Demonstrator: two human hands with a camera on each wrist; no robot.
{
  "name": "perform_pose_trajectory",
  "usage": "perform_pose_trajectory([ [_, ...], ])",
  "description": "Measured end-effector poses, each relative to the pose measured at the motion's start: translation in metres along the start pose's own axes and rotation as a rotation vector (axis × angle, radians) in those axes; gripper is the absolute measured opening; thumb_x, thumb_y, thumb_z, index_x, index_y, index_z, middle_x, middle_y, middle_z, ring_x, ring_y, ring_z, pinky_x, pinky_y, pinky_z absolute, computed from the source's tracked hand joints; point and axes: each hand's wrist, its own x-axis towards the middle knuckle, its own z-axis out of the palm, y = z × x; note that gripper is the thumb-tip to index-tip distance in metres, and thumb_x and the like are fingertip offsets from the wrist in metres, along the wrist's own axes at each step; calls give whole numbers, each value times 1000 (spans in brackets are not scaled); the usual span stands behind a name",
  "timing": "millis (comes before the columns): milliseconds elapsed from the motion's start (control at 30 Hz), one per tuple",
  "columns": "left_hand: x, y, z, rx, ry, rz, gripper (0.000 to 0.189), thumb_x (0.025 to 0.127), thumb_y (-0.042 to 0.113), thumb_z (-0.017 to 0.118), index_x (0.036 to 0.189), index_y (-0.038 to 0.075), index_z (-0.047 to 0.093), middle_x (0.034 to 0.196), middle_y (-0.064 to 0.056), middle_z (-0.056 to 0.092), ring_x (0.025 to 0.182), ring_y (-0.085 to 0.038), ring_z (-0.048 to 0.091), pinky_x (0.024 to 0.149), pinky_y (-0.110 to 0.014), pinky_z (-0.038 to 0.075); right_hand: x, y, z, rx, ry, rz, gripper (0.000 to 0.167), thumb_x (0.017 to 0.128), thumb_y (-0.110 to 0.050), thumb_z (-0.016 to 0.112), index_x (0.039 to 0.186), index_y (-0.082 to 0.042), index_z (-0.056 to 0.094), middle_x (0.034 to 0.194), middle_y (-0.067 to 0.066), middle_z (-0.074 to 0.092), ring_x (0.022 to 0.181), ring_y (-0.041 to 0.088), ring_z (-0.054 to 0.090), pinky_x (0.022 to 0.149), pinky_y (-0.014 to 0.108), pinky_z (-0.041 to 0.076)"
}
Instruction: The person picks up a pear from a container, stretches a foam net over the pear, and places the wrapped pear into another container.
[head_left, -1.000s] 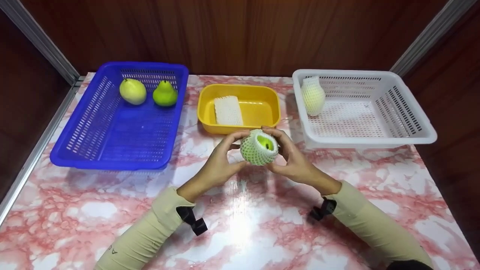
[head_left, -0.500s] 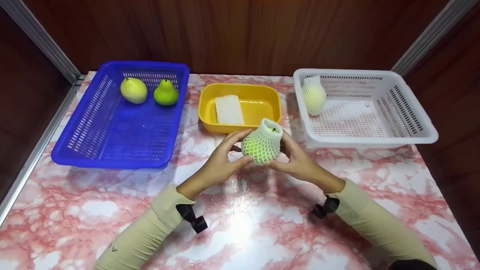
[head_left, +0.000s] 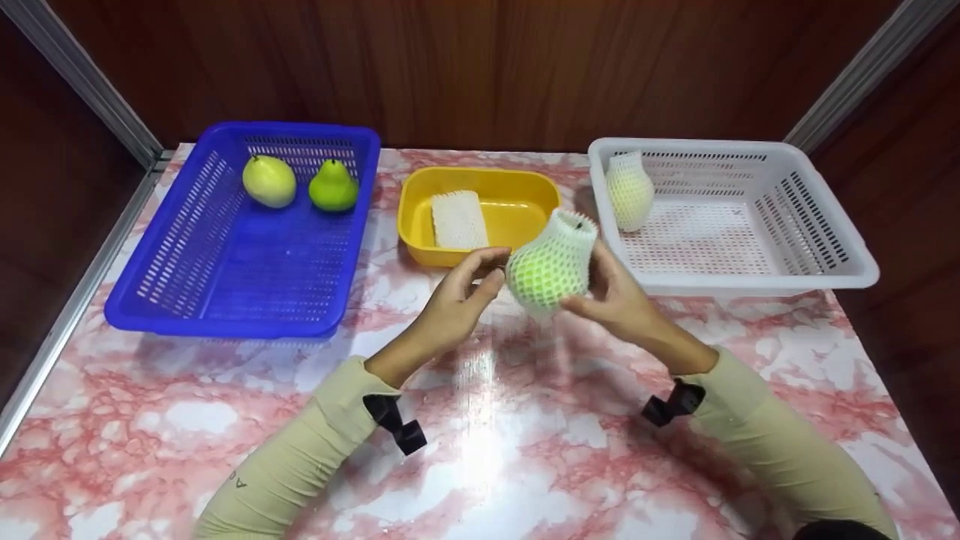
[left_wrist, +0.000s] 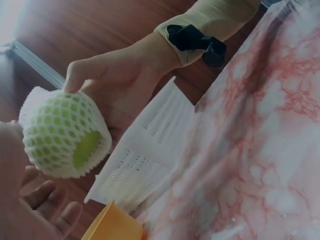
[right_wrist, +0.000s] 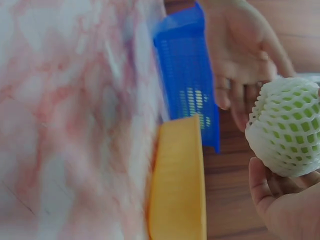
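Observation:
A green pear in a white foam net sleeve [head_left: 551, 266] is held up over the table in front of the yellow tub. My right hand [head_left: 634, 307] grips it from the right side, thumb at its lower front. The sleeve's narrow neck points up and right, with the dark stem showing inside. Just left of the pear, my left hand [head_left: 450, 304] has its fingers loosely bent and holds nothing. From the left wrist, the sleeved pear [left_wrist: 65, 130] shows bare green at its open bottom end, and the left hand's fingers [left_wrist: 50, 200] lie apart from it.
At left, a blue basket [head_left: 225, 326] holds a yellow pear [head_left: 270, 182] and a green pear [head_left: 334, 187]. The yellow tub [head_left: 427, 256] contains flat white foam sleeves [head_left: 459, 220]. A white basket [head_left: 742, 282] at right holds another sleeved pear [head_left: 628, 193].
The sleeved pear has tipped upright and moved right and up with my right hand. My left hand has let go of it and stays to its left.

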Motion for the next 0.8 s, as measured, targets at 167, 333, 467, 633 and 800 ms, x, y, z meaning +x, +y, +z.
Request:
perform_pose_trajectory([
  [167, 13, 0, 6, -75, 31, -118, 35, 109, 15, 48, 138, -5, 50, 131, -22, 57, 115, -33, 60, 87, -41, 57, 1, -25, -12, -30, 86, 104, 85, 85, 14, 62, 157, 8, 16, 143, 32, 42, 114, 16, 61, 96, 28, 55],
  [333, 29, 0, 19, -83, 23, -241, 30, 107, 14, 54, 131, -4, 54, 118, -18, 63, 97, -24, 66, 79, -41, 60, 5, -45, -28, -23, 145, 131, 81, 92, 13, 59, 159, 5, 13, 149, 29, 39, 119, 17, 58, 101, 26, 51],
  [467, 42, 3, 33, -124, 10, -334, 29, 107, 15, 54, 129, -3, 55, 116, -17, 64, 94, -23, 66, 81, -44, 60, 10, -57, -42, -37, 184, 121, 80, 94, 8, 61, 159, 3, 16, 149, 27, 40, 124, 22, 55, 103, 25, 50],
  [633, 59, 6, 52, -182, -21, -423, 32, 107, 18, 53, 130, -4, 55, 120, -24, 63, 90, -25, 67, 79, -41, 61, 18, -72, -62, -130, 238, 158, 78, 96, 0, 63, 161, -4, 18, 151, 22, 42, 131, 27, 50, 103, 23, 49],
  [800, 72, 8, 73, -203, -64, -478, 33, 107, 21, 54, 125, -6, 59, 108, -20, 68, 73, -16, 63, 67, -32, 61, 33, -82, -81, -158, 291, 141, 79, 95, -3, 66, 161, -10, 23, 149, 17, 45, 132, 27, 48, 104, 24, 47],
])
